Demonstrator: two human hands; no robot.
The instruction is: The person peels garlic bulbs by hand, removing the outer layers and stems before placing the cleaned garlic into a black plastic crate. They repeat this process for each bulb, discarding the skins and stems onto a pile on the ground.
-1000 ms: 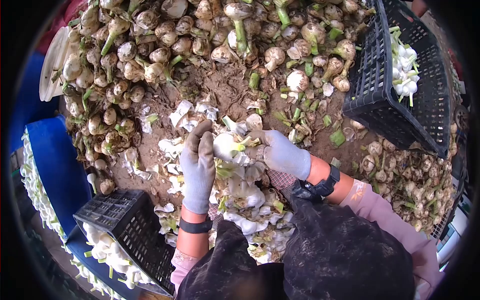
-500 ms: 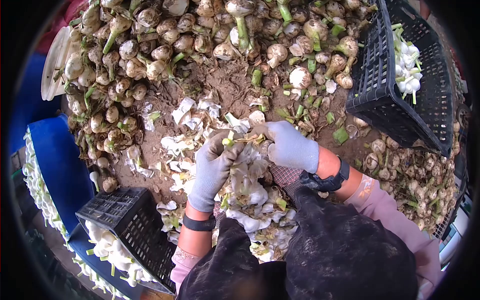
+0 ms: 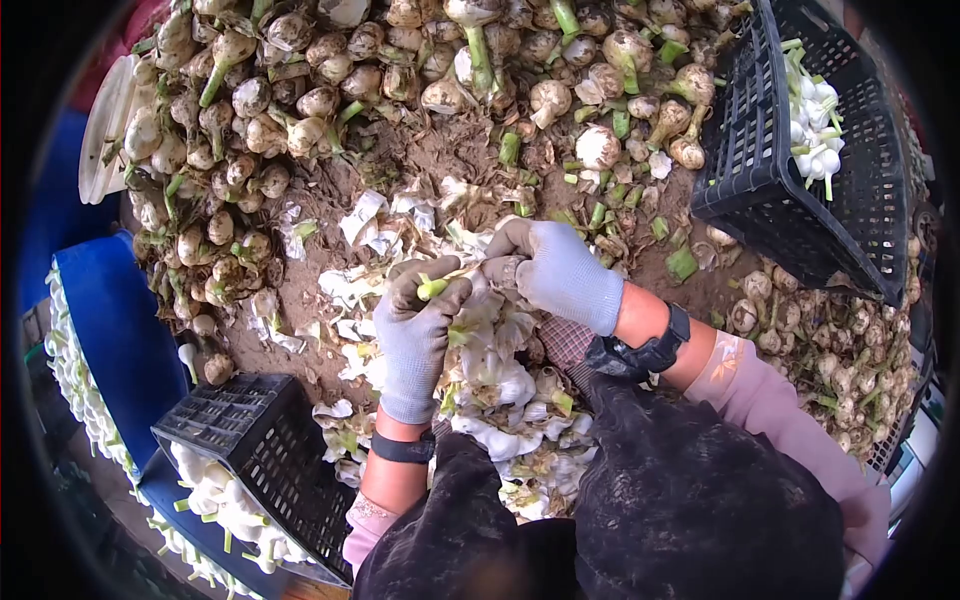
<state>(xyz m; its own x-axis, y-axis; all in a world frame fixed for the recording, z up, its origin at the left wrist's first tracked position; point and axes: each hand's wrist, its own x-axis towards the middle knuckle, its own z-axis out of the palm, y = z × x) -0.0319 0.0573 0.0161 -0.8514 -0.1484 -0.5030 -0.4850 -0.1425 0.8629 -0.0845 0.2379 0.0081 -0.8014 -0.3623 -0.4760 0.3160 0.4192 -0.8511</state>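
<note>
My left hand, in a dirty grey-white glove, is closed around a garlic stem; its cut green end sticks out between thumb and fingers. Any bulb on it is hidden. My right hand, gloved too, pinches a thin pale strip of garlic skin at the stem's other side. Its fingertips are close to those of the left hand. Beneath both hands lies a heap of white garlic peelings, spread down between my knees.
Unpeeled garlic bulbs with soil on them are piled at the back. Black crates, one at right and one at lower left, hold clean white garlic. Cut green stem pieces litter the ground. A blue tub stands at left.
Both hands have moved slightly left, the left one also a little down. More of the green stem shows, and the dry brownish skin by the right fingers is no longer visible.
</note>
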